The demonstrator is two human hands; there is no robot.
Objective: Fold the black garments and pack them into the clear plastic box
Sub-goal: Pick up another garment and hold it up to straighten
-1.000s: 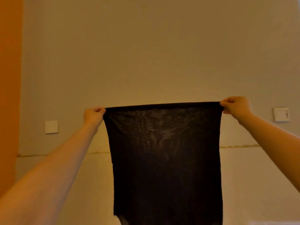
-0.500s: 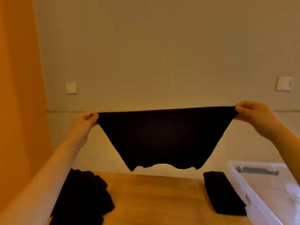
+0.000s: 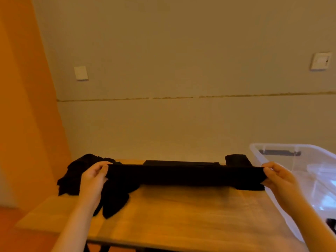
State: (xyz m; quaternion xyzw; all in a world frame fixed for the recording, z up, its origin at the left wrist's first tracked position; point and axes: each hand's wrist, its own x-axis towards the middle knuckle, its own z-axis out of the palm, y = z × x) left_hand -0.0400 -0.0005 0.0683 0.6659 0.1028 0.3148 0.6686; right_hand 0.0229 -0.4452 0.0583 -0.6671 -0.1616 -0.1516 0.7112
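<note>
A black garment (image 3: pixel 183 174) is stretched wide and low over the wooden table (image 3: pixel 181 213), its far part lying on the tabletop. My left hand (image 3: pixel 93 176) pinches its left corner and my right hand (image 3: pixel 282 178) pinches its right corner. A heap of unfolded black garments (image 3: pixel 76 176) lies at the table's left, partly behind my left hand. A folded black garment (image 3: pixel 236 160) sits at the far right, next to the clear plastic box (image 3: pixel 283 150). The box stands open on the right.
An orange wall panel (image 3: pixel 23 106) rises at the left. A pale wall with two white switch plates (image 3: pixel 81 73) stands right behind the table. The table's front edge runs just below my forearms. Something dark (image 3: pixel 331 222) lies in the box's near corner.
Both hands have lowered the black garment from chest height down onto the table, and my view has tilted down with it. The cloth now lies nearly flat instead of hanging.
</note>
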